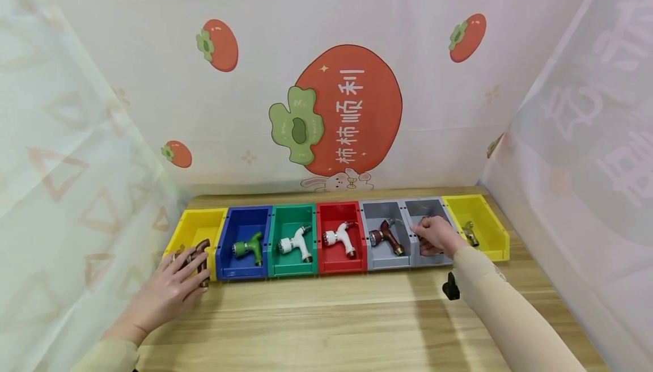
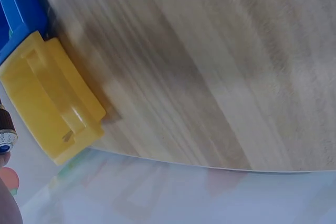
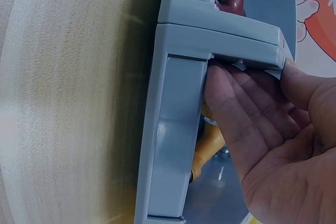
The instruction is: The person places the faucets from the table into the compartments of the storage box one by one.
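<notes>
My left hand [image 1: 176, 284] holds a bronze-brown faucet [image 1: 203, 267] over the front of the left yellow bin [image 1: 201, 224]; its dark knob end [image 2: 6, 135] shows at the left wrist view's edge. At the second grey bin [image 1: 425, 208], my right hand [image 1: 436, 236] grips the left side wall, fingers inside against it and thumb at the rim. A golden-yellow faucet [image 3: 207, 150] lies in that bin, partly behind the fingers. Beside it, the other grey bin holds a dark red-brown faucet [image 1: 388, 237].
In the row stand a blue bin [image 1: 247, 222] with a green faucet [image 1: 249, 247], a green bin and a red bin with white faucets [image 1: 296, 243], and a right yellow bin [image 1: 487, 224] with a small brass faucet [image 1: 470, 233]. Printed cloth walls surround the wooden table [image 1: 316, 321].
</notes>
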Demonstrator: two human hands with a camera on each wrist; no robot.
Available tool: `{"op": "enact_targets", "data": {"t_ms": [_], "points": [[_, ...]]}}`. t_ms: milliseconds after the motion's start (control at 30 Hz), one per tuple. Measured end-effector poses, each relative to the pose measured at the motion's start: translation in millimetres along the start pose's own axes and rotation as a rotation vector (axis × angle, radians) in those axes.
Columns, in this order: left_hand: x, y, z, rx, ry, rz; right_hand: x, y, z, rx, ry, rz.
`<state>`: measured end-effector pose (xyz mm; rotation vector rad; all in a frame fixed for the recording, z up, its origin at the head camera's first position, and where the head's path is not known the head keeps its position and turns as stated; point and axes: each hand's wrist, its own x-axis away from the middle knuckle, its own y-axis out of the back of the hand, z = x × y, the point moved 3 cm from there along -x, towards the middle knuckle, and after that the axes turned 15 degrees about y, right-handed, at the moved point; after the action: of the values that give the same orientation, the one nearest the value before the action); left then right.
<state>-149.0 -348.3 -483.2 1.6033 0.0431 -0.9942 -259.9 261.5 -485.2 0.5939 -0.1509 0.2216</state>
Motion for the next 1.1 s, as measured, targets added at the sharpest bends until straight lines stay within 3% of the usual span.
{"op": "enact_targets", "data": {"t_ms": [367,567,1100], "points": [[-14.1,-14.6,26.0,-0.012,-0.022,0.023,0,1,-1,-0.001,0.004,-0.001],[-17.1,-23.7,32.8,-0.065,0.017,0.108,-2,1,-2,-0.001,-0.005,0.003],[-23.4,-26.9,35.0,-0.145,0.130,0.282,1,0,0,0.011,0.000,-0.002]]}}
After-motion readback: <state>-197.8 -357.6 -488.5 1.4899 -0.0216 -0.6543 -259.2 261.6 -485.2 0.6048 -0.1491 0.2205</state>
